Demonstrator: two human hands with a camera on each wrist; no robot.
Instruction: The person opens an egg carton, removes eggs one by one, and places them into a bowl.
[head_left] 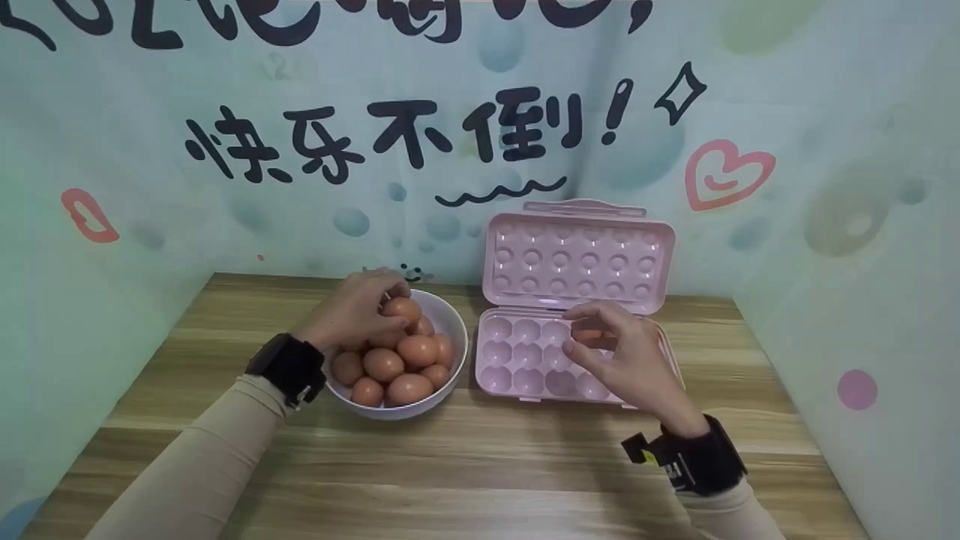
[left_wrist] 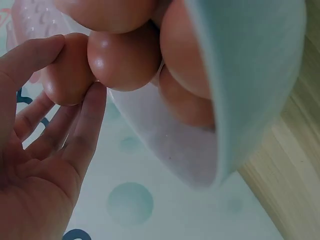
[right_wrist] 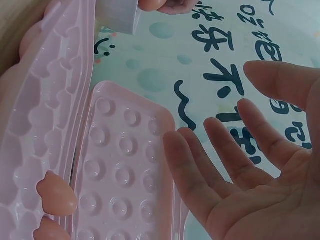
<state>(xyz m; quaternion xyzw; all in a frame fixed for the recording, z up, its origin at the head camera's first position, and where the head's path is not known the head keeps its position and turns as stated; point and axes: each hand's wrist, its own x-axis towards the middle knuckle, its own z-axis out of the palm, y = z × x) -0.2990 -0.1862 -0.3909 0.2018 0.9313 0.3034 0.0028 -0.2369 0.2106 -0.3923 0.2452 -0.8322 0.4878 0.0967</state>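
Observation:
My left hand (head_left: 356, 311) pinches a brown egg (left_wrist: 67, 75) between thumb and fingers at the far side of a white bowl (head_left: 409, 412). That egg touches another egg (left_wrist: 122, 60) in the heap, and several more brown eggs (head_left: 384, 365) fill the bowl. Over the right half of a pink egg carton (head_left: 466, 384) hovers my right hand (head_left: 634, 360), fingers spread and relaxed, with nothing held. Two brown eggs (right_wrist: 59, 196) sit in the carton's cups; part of the cup rows is hidden behind this hand. The carton's lid (head_left: 579, 259) stands raised at the back.
A wood-grain table (head_left: 450, 472) carries the bowl at left and the carton at right, a narrow gap between them. Right behind them rises a printed pale-green cloth (head_left: 322, 225) with black lettering, and it encloses both sides.

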